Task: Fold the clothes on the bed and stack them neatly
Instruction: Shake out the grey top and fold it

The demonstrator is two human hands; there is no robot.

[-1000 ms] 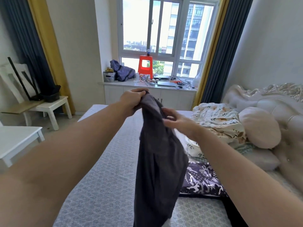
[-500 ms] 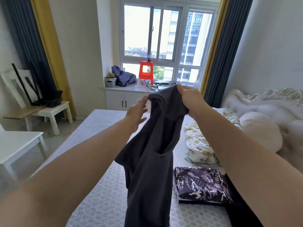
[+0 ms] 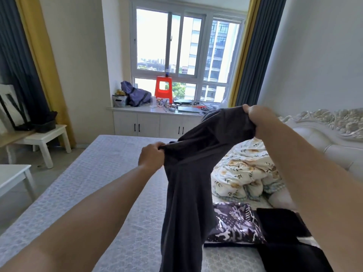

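I hold a dark grey garment (image 3: pixel 188 183) up over the bed (image 3: pixel 94 185). My left hand (image 3: pixel 151 156) grips one end of its top edge, lower and to the left. My right hand (image 3: pixel 257 118) grips the other end, higher and to the right, so the edge is stretched at a slant. The rest of the cloth hangs straight down past the frame's bottom. A folded purple-and-white patterned garment (image 3: pixel 235 224) lies flat on the bed at the right, beside black clothing (image 3: pixel 280 226) partly hidden by my right forearm.
A crumpled floral quilt (image 3: pixel 243 171) lies near the white padded headboard (image 3: pixel 334 132). White tables (image 3: pixel 45 138) stand left of the bed. A window counter (image 3: pixel 157 110) holds an orange stool (image 3: pixel 163 88), a bag and cables.
My left hand took hold of the garment's edge again and pulled it left and down. My right hand stayed high at the right, so the top edge now spreads between both hands.
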